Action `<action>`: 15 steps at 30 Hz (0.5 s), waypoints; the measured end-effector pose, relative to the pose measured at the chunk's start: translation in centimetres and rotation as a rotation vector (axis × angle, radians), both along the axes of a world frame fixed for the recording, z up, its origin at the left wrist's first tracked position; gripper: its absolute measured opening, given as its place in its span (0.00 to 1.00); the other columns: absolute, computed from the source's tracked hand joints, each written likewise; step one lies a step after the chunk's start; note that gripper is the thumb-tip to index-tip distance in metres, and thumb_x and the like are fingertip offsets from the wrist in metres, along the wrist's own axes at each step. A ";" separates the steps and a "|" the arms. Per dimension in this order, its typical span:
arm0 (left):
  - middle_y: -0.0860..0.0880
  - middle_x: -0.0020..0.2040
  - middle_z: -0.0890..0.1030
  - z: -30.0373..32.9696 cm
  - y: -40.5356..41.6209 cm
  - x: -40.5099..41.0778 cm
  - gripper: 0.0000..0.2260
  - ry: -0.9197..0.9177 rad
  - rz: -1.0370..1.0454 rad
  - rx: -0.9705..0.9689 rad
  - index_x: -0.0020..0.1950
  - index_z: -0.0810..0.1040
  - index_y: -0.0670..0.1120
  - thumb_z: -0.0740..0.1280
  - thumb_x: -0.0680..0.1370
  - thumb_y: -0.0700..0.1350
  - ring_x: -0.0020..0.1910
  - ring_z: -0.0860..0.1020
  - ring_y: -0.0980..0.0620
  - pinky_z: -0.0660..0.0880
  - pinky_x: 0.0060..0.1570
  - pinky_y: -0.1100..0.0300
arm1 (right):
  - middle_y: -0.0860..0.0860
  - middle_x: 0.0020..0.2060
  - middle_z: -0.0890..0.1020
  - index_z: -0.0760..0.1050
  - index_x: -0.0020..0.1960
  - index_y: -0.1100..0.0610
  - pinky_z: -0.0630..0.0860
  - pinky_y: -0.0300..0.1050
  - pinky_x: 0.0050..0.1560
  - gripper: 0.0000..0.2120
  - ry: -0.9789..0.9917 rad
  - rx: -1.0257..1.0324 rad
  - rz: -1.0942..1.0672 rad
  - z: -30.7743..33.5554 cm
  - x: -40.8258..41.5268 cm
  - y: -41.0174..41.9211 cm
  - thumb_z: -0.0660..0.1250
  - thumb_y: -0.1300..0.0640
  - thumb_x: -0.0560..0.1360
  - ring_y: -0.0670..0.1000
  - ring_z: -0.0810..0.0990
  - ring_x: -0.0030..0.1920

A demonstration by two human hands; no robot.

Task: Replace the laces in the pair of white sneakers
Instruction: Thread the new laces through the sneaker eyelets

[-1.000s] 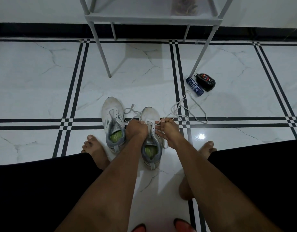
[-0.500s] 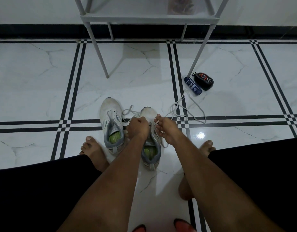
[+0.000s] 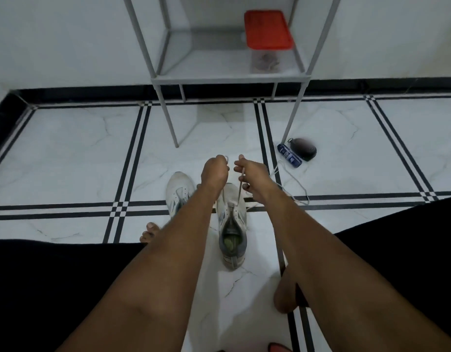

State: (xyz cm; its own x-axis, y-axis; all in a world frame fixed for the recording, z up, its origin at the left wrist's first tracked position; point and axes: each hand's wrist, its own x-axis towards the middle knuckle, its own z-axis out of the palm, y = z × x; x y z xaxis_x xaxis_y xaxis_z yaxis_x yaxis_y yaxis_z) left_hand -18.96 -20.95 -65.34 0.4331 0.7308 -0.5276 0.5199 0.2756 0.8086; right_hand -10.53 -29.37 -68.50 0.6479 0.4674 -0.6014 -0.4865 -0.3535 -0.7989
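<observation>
Two hands pull a shoelace up from a shoe.

The white mesh sneaker on the left (image 3: 179,191) lies on smooth marble floor (image 3: 67,153). Left hand (image 3: 214,171) and right hand (image 3: 252,174) (held close together) each pinch the thin white lace (image 3: 238,193) of the right white sneaker (image 3: 232,224).

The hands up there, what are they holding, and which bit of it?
Both pinch the lace of the right-hand sneaker: the right hand its upper stretch, the left hand its other strand near the end.
</observation>
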 end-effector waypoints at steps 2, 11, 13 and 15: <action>0.49 0.44 0.81 3.2 0.0 0.2 0.12 -0.025 -0.069 0.008 0.49 0.78 0.43 0.56 0.82 0.45 0.42 0.74 0.49 0.69 0.45 0.53 | 0.47 0.51 0.88 0.84 0.56 0.53 0.71 0.46 0.43 0.15 -0.044 0.000 0.019 2.9 0.6 0.4 0.64 0.43 0.84 0.49 0.78 0.42; 0.49 0.43 0.81 16.5 0.1 -0.7 0.11 -0.136 -0.171 0.150 0.45 0.78 0.46 0.57 0.82 0.42 0.44 0.74 0.47 0.68 0.42 0.57 | 0.51 0.46 0.84 0.80 0.51 0.55 0.69 0.43 0.36 0.11 -0.280 -0.003 0.139 16.5 1.9 0.4 0.60 0.56 0.86 0.48 0.78 0.36; 0.48 0.44 0.81 19.4 0.3 -0.7 0.12 -0.154 -0.179 0.198 0.44 0.77 0.46 0.56 0.82 0.41 0.43 0.75 0.48 0.67 0.39 0.57 | 0.51 0.45 0.84 0.80 0.51 0.56 0.70 0.43 0.36 0.11 -0.346 -0.009 0.211 19.6 2.0 0.5 0.60 0.56 0.86 0.48 0.78 0.36; 0.47 0.43 0.81 22.0 0.6 -0.5 0.12 -0.141 -0.227 0.256 0.43 0.78 0.45 0.57 0.82 0.40 0.42 0.75 0.48 0.65 0.36 0.57 | 0.52 0.44 0.84 0.80 0.53 0.57 0.71 0.44 0.36 0.10 -0.409 -0.012 0.287 22.3 2.4 0.4 0.60 0.57 0.85 0.49 0.79 0.36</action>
